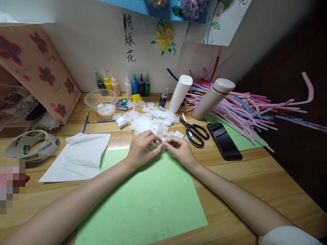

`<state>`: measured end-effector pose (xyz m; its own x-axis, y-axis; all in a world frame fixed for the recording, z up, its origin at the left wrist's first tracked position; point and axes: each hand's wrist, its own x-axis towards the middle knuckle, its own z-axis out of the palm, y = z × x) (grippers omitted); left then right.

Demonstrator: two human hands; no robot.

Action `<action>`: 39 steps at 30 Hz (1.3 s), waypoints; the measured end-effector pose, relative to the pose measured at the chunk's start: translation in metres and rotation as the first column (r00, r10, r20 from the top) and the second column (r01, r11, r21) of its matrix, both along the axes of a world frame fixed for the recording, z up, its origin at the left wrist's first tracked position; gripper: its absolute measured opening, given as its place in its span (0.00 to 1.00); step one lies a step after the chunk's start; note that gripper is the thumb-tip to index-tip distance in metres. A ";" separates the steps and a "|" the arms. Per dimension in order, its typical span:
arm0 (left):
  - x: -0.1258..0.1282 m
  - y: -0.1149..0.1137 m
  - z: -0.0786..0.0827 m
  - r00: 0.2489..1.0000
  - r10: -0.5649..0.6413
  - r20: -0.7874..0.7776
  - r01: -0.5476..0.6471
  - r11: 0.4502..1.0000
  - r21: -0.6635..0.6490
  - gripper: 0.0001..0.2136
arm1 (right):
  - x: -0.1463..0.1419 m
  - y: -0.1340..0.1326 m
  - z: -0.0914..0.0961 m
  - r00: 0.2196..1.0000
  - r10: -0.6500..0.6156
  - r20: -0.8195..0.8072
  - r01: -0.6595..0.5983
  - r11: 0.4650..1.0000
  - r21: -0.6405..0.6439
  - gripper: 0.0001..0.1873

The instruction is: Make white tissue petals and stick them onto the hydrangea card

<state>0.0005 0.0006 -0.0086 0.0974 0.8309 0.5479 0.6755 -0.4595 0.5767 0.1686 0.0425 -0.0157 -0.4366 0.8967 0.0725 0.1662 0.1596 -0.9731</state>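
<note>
My left hand (141, 147) and my right hand (180, 149) meet at the far edge of a green paper sheet (150, 200). Both pinch one small white tissue piece (160, 145) between their fingertips, holding it just above the sheet. Directly behind the hands lies a pile of small white tissue squares (150, 120). Black scissors (195, 131) rest to the right of my right hand.
A white paper sheet (79, 158) and a tape roll (30, 145) lie at the left. A clear bowl (100, 101), paint bottles (133, 85), a paintbrush (86, 121), two cylinders (180, 92), a black phone (224, 141) and pink straws (245, 107) fill the back and right.
</note>
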 end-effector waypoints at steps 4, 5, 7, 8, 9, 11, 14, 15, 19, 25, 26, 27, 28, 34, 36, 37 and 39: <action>-0.001 0.000 0.000 1.000 -0.009 -0.027 0.009 1.000 0.022 0.03 | 0.000 0.000 0.001 1.000 0.011 0.016 -0.011 1.000 -0.003 0.08; -0.001 0.000 0.000 0.999 -0.010 -0.033 0.010 1.000 0.027 0.03 | 0.000 -0.001 0.002 1.000 0.012 0.019 -0.012 1.000 -0.002 0.08; -0.001 0.000 0.000 0.999 -0.011 -0.046 0.012 0.999 0.034 0.03 | 0.000 -0.001 0.002 1.000 0.012 0.026 -0.012 1.000 -0.005 0.08; -0.001 0.000 0.000 0.999 -0.011 -0.052 0.013 0.999 0.037 0.03 | 0.000 -0.001 0.002 1.000 0.013 0.028 -0.012 1.000 -0.006 0.08; -0.001 0.000 0.000 0.998 -0.012 -0.058 0.015 0.999 0.042 0.03 | 0.000 -0.001 0.002 1.000 0.013 0.029 -0.013 1.000 -0.007 0.08; -0.001 0.000 0.000 0.998 -0.014 -0.068 0.018 0.998 0.056 0.03 | 0.000 -0.001 0.003 0.999 0.016 0.028 -0.016 1.000 -0.005 0.08; -0.001 0.000 0.000 0.997 -0.015 -0.080 0.021 0.997 0.074 0.03 | 0.000 -0.001 0.003 0.999 0.026 0.030 -0.026 1.000 -0.001 0.07; -0.001 -0.001 0.000 0.997 -0.014 -0.082 0.020 0.997 0.074 0.03 | 0.000 -0.001 0.004 0.999 0.028 0.032 -0.028 1.000 -0.001 0.07; -0.001 -0.001 0.001 0.996 -0.010 -0.086 0.016 0.998 0.063 0.04 | 0.000 -0.001 0.003 0.999 0.032 0.034 -0.032 0.999 0.000 0.07; -0.001 0.000 0.000 0.998 0.000 -0.057 0.001 1.000 0.022 0.04 | 0.001 0.000 -0.001 1.000 0.027 0.015 -0.027 1.000 0.000 0.08; -0.001 0.000 0.000 0.999 0.001 -0.053 -0.001 1.000 0.010 0.03 | 0.001 0.000 -0.001 1.000 0.023 0.010 -0.023 1.000 -0.004 0.08; -0.001 0.000 0.000 0.999 0.000 -0.049 0.000 1.000 0.001 0.03 | 0.001 0.000 -0.002 1.000 0.020 0.005 -0.020 1.000 -0.007 0.09; -0.001 0.000 0.000 0.999 -0.006 -0.045 0.006 1.000 -0.004 0.03 | 0.001 0.001 -0.002 1.000 0.018 0.003 -0.018 1.000 -0.008 0.09; -0.001 0.000 0.001 0.998 -0.043 -0.054 0.043 0.999 0.000 0.04 | 0.000 0.000 0.002 0.999 0.042 0.031 -0.042 0.999 0.001 0.09; -0.001 0.000 0.001 0.997 -0.052 -0.061 0.052 0.999 -0.007 0.04 | 0.000 -0.001 0.003 0.998 0.049 0.040 -0.049 0.999 0.003 0.08; -0.001 0.000 0.001 0.997 -0.054 -0.062 0.053 0.999 -0.008 0.04 | 0.000 -0.001 0.003 0.998 0.051 0.042 -0.051 0.999 0.003 0.08; -0.002 0.000 0.000 0.997 -0.052 -0.064 0.051 0.999 -0.011 0.03 | 0.000 -0.001 0.002 0.998 0.053 0.041 -0.053 0.999 0.004 0.08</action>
